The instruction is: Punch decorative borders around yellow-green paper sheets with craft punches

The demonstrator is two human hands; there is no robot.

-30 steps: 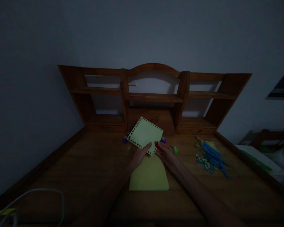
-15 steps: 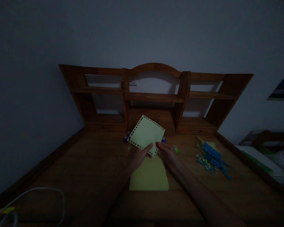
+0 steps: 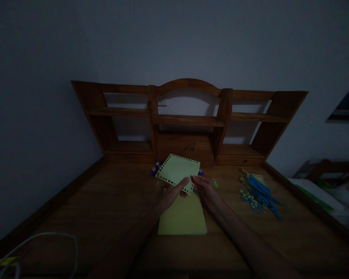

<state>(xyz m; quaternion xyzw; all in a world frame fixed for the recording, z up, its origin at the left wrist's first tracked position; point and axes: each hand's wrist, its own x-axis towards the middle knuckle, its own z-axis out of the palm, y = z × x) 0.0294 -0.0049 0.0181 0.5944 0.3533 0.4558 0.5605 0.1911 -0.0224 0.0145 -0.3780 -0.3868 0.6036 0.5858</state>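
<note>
A pale yellow sheet of paper (image 3: 180, 169), punched with small holes along its edges, is held tilted above the desk. My left hand (image 3: 173, 193) grips its near edge, thumb on top and fingers underneath. At the sheet's right near edge, my right hand (image 3: 205, 186) is closed around a small red craft punch (image 3: 194, 179), mostly covered by the fingers. Below both hands lies a stack of yellow paper (image 3: 182, 217). Purple craft punches (image 3: 153, 171) stand behind the sheet on the left, another purple punch (image 3: 201, 173) on the right. A green punch (image 3: 215, 184) is beside my right hand.
Blue shredded paper strips (image 3: 258, 188) and yellow scraps are heaped on the right of the wooden desk (image 3: 104, 209). A wooden shelf unit (image 3: 189, 121) stands along the back. At the front left lies a white cable (image 3: 55, 234).
The punched sheet has tipped flatter, its far corner dropping and shifting left. Both hands keep their hold, and the red punch stays by the sheet's right near edge.
</note>
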